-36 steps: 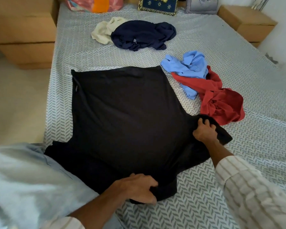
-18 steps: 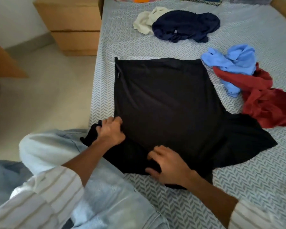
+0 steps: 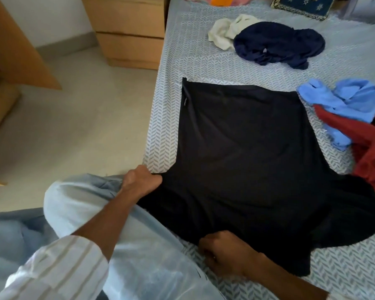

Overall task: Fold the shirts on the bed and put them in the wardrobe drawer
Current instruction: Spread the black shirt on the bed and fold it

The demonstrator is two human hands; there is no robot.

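Observation:
A black shirt lies spread flat on the patterned bed sheet, collar end toward me. My left hand grips its left sleeve at the bed's left edge, pulled out to the side over my knee. My right hand grips the near edge of the shirt around the collar. Further up the bed lie crumpled shirts: a navy one against a cream one, and at the right a light blue one tangled with a red one.
A wooden drawer unit stands against the bed's left side at the back. More wooden furniture stands at the far left across bare floor. Cushions line the head of the bed. My knee in light trousers rests at the bed edge.
My left hand has pulled the left sleeve outward to the bed's edge. My right hand stays on the near collar edge. The view has shifted left.

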